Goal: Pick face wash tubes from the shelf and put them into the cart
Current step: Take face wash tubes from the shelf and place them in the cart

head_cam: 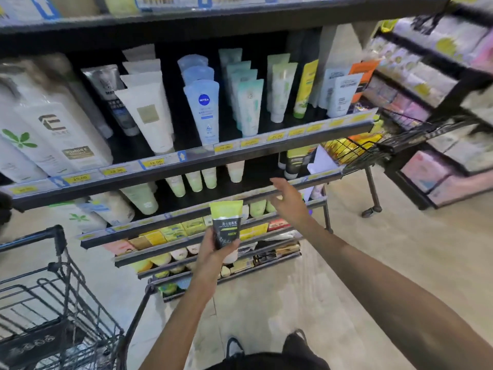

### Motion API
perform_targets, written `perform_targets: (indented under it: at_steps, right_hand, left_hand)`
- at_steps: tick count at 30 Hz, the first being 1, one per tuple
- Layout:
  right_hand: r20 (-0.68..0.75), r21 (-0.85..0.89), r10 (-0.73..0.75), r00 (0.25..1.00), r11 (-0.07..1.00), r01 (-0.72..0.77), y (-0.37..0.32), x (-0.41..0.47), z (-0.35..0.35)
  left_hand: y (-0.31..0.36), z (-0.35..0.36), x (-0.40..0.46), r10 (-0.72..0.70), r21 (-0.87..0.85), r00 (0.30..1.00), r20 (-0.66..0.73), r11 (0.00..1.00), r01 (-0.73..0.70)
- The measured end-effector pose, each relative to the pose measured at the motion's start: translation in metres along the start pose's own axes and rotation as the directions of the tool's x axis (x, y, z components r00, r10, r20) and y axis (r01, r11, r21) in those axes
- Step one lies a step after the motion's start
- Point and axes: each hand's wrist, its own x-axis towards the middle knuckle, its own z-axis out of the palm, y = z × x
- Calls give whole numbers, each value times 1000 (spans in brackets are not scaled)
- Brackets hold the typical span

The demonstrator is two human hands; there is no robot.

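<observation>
A dark shoe (234, 345) on the pale floor (386, 263) sits closest to the lens at 6 o'clock, below two bare forearms reaching toward a shop shelf (186, 166). The left hand (213, 252) grips a black-and-green face wash tube (226, 225) marked "MEN", fingers (229, 245) curled round its lower end, cap down, in front of the lower shelf rails. The right hand (288, 201) hangs with relaxed fingers and holds nothing, just in front of the second shelf edge at about 1 o'clock from the tube, near a row of pale green tubes (194, 180) standing cap-down. The wire cart (53, 289) stands at 8 o'clock from the held tube, well apart from it, its basket open at the top. A second wire basket (373, 148) is at 3 o'clock, beyond the shelf end.

The step in hand appears to be carrying the tube over to the cart. Done well, that likely means a firm hold low on the tube, a swing left and down clear of the cart's handle bar (32, 239), and a release low inside the basket so the tube does not bounce or slip through the wire. The free right hand looks well placed to take another tube from the second shelf; it should lift one straight out so neighbours in the row do not topple.
</observation>
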Motion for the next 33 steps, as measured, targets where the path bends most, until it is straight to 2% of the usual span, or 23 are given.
perform_targets:
  at_steps: [7, 13, 16, 23, 28, 33]
  right_hand:
    - [-75, -39, 62, 995, 997, -65, 65, 5, -82]
    - [-21, -129, 4, 1000, 992, -6, 108, 19, -133]
    - [30, -242, -22, 999, 970, 29, 125, 37, -156]
    - [163, -471, -154, 974, 855, 214, 154, 81, -185]
    - [221, -579, -288, 932, 730, 363, 173, 114, -186]
    - [247, -678, -308, 919, 623, 391, 191, 147, -171]
  left_hand:
    - [-2, 82, 16, 14, 74, 998, 59, 997, -18]
    - [-10, 157, 37, 59, 170, 998, -15, 984, -56]
    - [-14, 191, 50, 41, 185, 996, -83, 982, -25]
    - [-15, 245, 86, 56, 192, 977, -204, 981, -16]
    - [-11, 264, 119, 106, 285, 959, -263, 958, -28]
    - [-19, 269, 159, 159, 347, 938, -308, 937, -45]
